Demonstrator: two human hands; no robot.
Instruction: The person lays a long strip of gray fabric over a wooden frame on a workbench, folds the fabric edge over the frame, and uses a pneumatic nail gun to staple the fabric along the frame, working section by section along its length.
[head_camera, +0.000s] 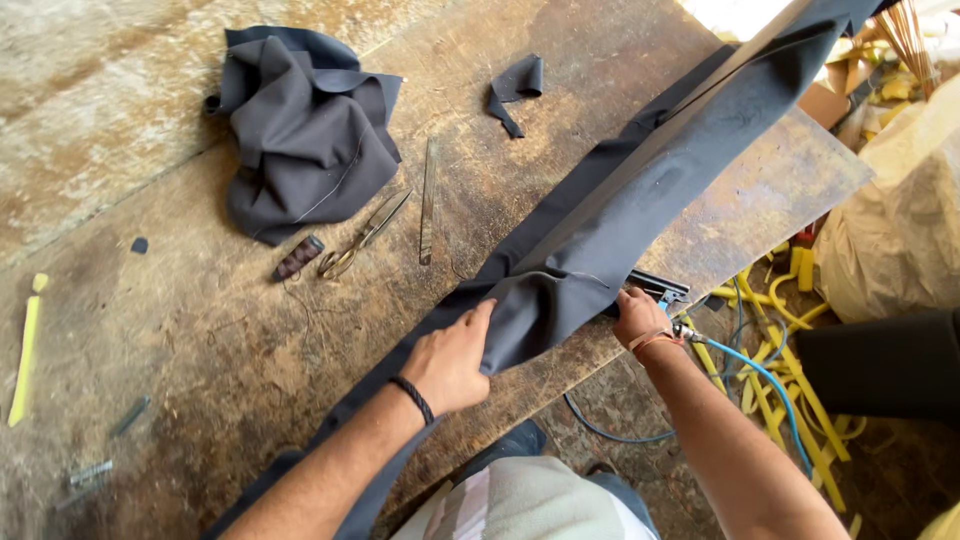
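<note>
A long strip of dark grey fabric (640, 190) is wrapped over a long narrow bar that runs diagonally from the top right across a worn wooden workbench (200, 320). My left hand (455, 360) grips a fold of this fabric near the bench's front edge. My right hand (638, 315) is at the bench edge beneath the fabric, closed on a black tool (660, 287) with a blue hose (770, 385) attached.
A crumpled pile of dark cloth (305, 130) lies at the back left, a small fabric scrap (515, 90) farther right. Scissors (362, 237), a thread spool (298, 257) and a metal ruler (427, 200) lie mid-bench. Yellow strips (790, 400) litter the floor beside a large sack (890, 230).
</note>
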